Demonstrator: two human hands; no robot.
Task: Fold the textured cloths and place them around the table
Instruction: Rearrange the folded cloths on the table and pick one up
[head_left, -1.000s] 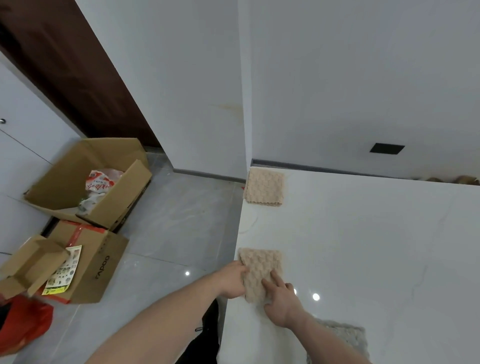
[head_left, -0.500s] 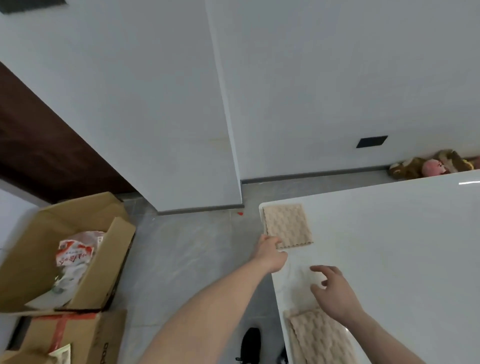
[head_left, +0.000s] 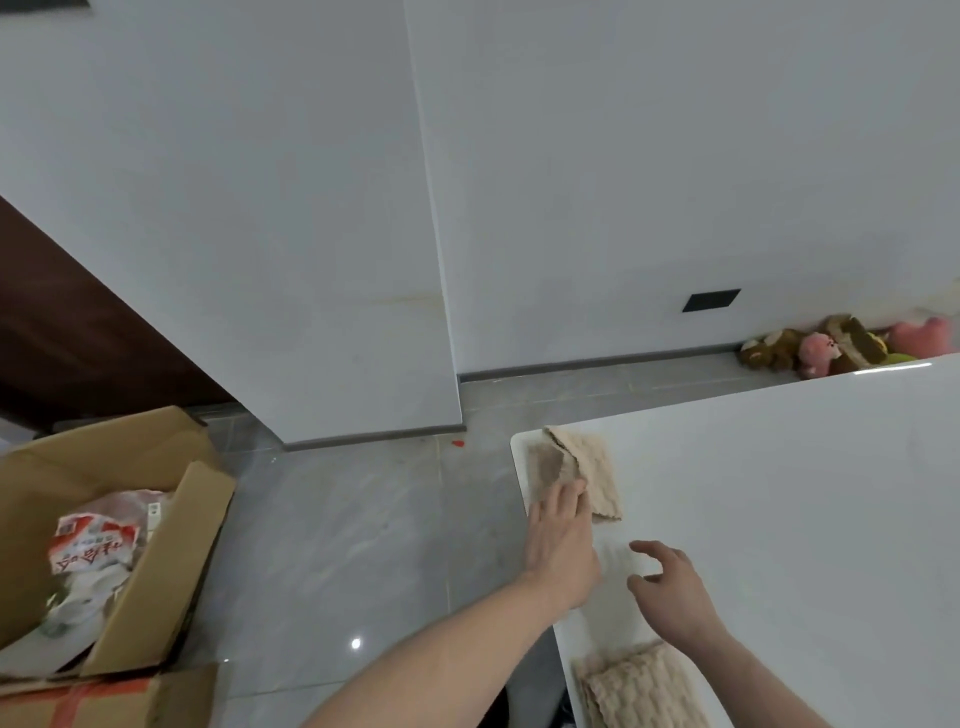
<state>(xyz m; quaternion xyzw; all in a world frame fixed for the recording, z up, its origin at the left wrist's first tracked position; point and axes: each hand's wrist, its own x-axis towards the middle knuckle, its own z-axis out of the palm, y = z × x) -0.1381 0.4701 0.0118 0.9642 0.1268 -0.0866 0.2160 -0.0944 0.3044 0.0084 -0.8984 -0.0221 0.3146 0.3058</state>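
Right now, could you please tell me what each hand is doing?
Left hand: fingers on the far cloth, lifting its edge; whether they pinch it cannot be told.
Right hand: open, holding nothing.

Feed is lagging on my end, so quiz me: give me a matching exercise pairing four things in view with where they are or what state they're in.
Things:
1. far cloth
2. near cloth
3. left hand
4. right hand

Places or states:
A. lies folded on the table, at the bottom of the view
B. hovers open over the bare tabletop, holding nothing
C. at the table's far left corner, one layer partly lifted
D. fingers on the far cloth's near edge

Pairs: 1-C, 2-A, 3-D, 4-B
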